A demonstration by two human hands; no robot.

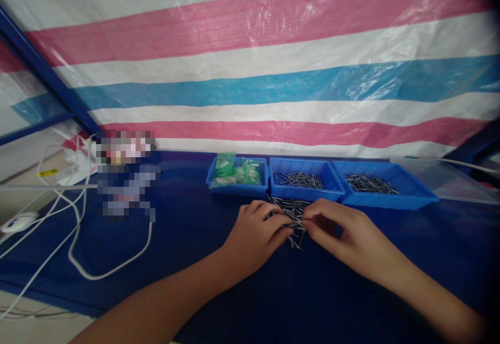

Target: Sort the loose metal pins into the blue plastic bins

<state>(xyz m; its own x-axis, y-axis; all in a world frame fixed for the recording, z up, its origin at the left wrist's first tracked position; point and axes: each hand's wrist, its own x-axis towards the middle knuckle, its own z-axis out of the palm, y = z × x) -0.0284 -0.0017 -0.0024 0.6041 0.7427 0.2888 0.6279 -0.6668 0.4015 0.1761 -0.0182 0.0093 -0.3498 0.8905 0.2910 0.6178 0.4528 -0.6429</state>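
A loose heap of thin metal pins [295, 206] lies on the dark blue tabletop, just in front of the blue bins. From the left, my left hand [253, 232] reaches over the heap with its fingers curved and a little apart; its thumb and index finger have a narrow gap between them. On the other side, my right hand [347, 232] pinches thumb and index finger together at the heap's right edge. What sits between those fingertips is too small to make out. Both hands hide part of the heap.
Behind the heap stand three blue bins: the left bin [238, 190] has green bags [250, 171], and the middle bin [312, 194] and right bin [410, 195] have similar pins. White cables [80, 229] and a white mouse [19, 222] lie left. A striped sheet [250, 94] hangs behind.
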